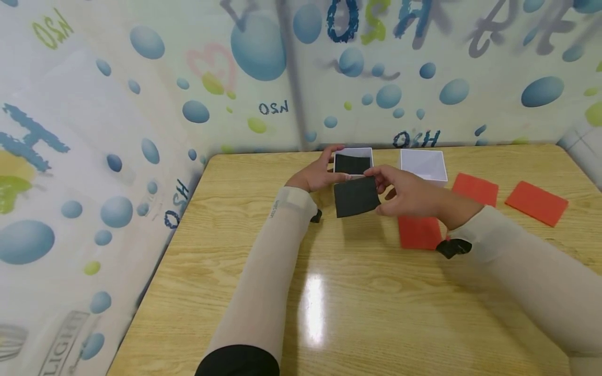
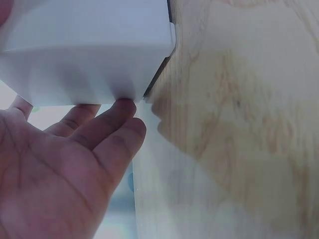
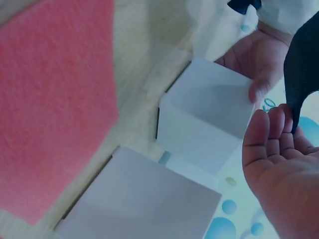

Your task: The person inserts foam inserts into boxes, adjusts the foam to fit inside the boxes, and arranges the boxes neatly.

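Observation:
My right hand (image 1: pixel 409 193) pinches a black felt square (image 1: pixel 355 198) by its right side, between thumb and fingers. The square hangs tilted just in front of a white open-topped box (image 2: pixel 84 30), close over the table. Inside that box lies another black felt piece (image 1: pixel 352 164). My left hand (image 1: pixel 315 175) holds the box from its left, thumb at the near side and fingers on the far side. In the left wrist view, several fingertips press against the box wall. The right wrist view shows the felt's edge caught at the fingertips (image 3: pixel 286 112).
A second white box (image 1: pixel 423 164) stands to the right of the first. Red felt squares lie on the wooden table (image 1: pixel 367 313): one (image 1: pixel 419 234) under my right forearm, one (image 1: pixel 476 188) behind it, one (image 1: pixel 537 203) farther right. A patterned wall backs the table.

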`<state>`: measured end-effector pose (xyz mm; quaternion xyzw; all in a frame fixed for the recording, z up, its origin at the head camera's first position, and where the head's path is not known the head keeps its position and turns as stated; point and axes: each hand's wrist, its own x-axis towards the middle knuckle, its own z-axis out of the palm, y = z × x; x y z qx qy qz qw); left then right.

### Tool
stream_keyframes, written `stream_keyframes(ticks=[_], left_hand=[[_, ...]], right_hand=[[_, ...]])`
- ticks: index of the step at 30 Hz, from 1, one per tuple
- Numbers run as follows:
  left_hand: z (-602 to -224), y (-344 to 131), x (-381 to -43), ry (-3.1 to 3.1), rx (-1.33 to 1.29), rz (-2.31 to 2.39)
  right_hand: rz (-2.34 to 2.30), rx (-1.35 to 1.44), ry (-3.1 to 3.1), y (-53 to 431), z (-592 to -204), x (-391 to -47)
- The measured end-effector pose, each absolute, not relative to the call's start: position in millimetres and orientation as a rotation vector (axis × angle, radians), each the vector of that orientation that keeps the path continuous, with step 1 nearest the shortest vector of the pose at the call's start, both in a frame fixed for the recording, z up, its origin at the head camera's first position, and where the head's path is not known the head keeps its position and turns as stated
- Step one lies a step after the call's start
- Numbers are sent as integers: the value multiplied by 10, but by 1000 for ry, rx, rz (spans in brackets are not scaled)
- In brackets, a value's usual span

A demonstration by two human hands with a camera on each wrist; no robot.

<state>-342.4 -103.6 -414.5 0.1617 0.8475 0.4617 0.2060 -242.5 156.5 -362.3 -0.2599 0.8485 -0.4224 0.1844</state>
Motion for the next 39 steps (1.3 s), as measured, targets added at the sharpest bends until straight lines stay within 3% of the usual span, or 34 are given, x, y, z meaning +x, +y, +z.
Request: stream_keyframes(ticks=[11, 39], left_hand=[[-4148, -1045, -3462, 2375, 522, 1254], [-4115, -1045, -3467, 2261, 385, 1303]], right_hand=[[-1280, -692, 2458, 1570, -3509, -2597], [-990, -472, 2643, 1455, -3467, -3092]])
